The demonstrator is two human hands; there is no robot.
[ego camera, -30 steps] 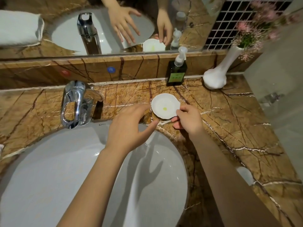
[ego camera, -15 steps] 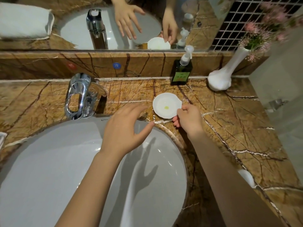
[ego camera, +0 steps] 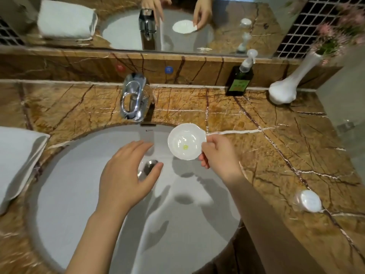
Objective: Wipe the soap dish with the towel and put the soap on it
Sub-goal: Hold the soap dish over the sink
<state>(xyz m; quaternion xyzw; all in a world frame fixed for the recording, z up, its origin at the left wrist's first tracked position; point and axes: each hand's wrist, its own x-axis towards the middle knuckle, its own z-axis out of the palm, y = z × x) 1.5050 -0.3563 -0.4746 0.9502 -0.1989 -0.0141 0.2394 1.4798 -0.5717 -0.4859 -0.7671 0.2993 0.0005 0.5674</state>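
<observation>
Left hand: my left hand (ego camera: 126, 180) hovers palm down over the white basin (ego camera: 79, 194), fingers spread and loosely curved, holding nothing. Its fingertips sit above the chrome drain (ego camera: 150, 167).

Right hand: my right hand (ego camera: 219, 155) pinches the right rim of the soap dish (ego camera: 186, 144), thumb on top of the rim and the other fingers curled under it. The grip is closed on the dish.

Soap dish: small, white, with a scalloped edge, held in the air over the far right part of the basin, roughly level. I see a small yellow-green spot in its well. Its shadow falls on the basin below.

Soap: a pale rounded piece in what looks like a clear wrapper (ego camera: 308, 200) lies on the marble counter (ego camera: 276, 145) to my right, well apart from the dish; I take it for the soap but cannot tell for sure.

Towel: a folded white towel (ego camera: 17, 161) lies on the counter at the left edge, just beside the basin rim.

Faucet: the chrome faucet (ego camera: 134, 99) stands behind the basin.

Back ledge: a dark pump bottle (ego camera: 240, 81) with a green label stands against the backsplash, and a white vase (ego camera: 286, 88) with pink flowers stands to its right.

Mirror: the mirror (ego camera: 227, 26) above repeats both hands, the dish and the towel.
</observation>
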